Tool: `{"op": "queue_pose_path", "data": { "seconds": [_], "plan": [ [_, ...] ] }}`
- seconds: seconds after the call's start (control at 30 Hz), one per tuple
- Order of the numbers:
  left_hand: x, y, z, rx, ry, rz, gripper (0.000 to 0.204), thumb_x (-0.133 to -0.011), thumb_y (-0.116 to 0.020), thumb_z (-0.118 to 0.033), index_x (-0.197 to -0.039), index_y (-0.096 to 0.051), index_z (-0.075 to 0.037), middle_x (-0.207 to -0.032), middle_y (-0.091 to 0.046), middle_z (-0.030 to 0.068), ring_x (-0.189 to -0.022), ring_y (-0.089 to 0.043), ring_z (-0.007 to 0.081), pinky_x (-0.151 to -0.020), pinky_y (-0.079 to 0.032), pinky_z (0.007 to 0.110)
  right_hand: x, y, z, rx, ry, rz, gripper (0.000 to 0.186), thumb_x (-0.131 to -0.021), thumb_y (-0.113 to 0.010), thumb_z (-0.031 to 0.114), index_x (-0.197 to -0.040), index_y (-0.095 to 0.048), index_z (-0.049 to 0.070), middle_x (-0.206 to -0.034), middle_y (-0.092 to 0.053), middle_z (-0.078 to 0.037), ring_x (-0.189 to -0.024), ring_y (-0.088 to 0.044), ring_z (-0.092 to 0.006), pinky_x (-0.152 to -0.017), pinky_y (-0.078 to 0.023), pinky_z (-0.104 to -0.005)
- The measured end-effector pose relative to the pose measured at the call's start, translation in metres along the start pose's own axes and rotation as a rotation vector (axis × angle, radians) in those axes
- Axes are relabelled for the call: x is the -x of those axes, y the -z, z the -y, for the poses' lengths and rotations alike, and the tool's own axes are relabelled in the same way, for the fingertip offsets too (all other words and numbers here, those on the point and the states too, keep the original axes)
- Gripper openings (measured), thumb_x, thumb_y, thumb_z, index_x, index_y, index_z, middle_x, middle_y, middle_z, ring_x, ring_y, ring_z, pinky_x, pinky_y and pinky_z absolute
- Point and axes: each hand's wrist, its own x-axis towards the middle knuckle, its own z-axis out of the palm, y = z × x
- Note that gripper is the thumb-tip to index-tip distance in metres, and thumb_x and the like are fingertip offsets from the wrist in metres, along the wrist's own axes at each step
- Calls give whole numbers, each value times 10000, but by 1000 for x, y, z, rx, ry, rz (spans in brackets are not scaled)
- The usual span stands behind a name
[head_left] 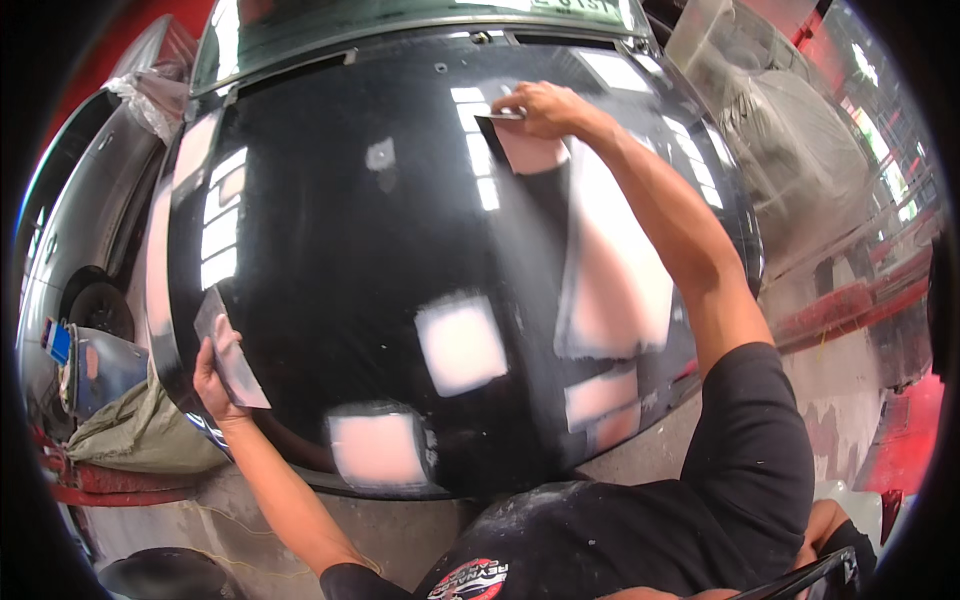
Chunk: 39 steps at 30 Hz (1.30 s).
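Observation:
Before me lies the black hood (340,260) of a car, marked with several pale pink filler patches. My right hand (543,108) is closed on a thin flat spreader (503,117), whose edge meets a pink patch (530,150) near the windshield on the right half of the hood. Beside it runs a long, glossy pink patch (620,280). At the hood's left side, my left hand (214,378) grips a flat grey mixing plate (232,350) with pinkish filler smeared on it. Square patches (460,345) sit nearer my body.
A grey car (90,220) stands close on the left, with a bin-like container (105,365) and an olive cloth (150,430) near its wheel. Plastic sheeting (800,150) drapes something at the right. Red rails (840,305) edge the floor. A dark round object (165,575) lies lower left.

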Motion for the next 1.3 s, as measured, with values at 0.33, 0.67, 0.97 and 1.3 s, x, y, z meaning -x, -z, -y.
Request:
{"op": "queue_pose_path", "data": {
  "seconds": [0.33,0.67,0.97,1.3],
  "plan": [
    [8,-13,-8,160,29,439,477,-1050,-444,-213,-1481,-416,-10,-1278,-651,154,-1060,-684,199,-879,-575,301,167,-24,36,-90,29,61,620,-715,-546,-2,-1243,-672,298,-1214,-663,-66,-1093,-633,-311,-846,-543,-465],
    [32,-67,-7,288,-41,217,517,-1043,-409,-161,-1510,-335,48,-1543,-428,135,-1407,-439,220,-1198,-307,345,382,-94,126,13,-6,-375,427,-816,-727,176,-1235,-661,226,-1163,-609,-34,-1134,-547,-273,-978,-378,-447],
    [27,-51,-2,319,24,286,481,-1036,-462,-239,-1436,-472,30,-1332,-629,118,-1166,-640,209,-1034,-483,324,333,-31,85,-72,23,-421,636,-720,-659,38,-1319,-645,252,-1261,-617,-54,-1177,-566,-297,-949,-426,-441],
    [18,-26,-2,269,68,332,402,-1027,-491,-199,-1347,-557,35,-1113,-712,160,-993,-710,223,-899,-586,311,27,-23,-2,-17,-84,-182,570,-830,-535,98,-1317,-625,380,-1309,-609,-54,-1190,-589,-320,-946,-472,-504]
  ]
}}
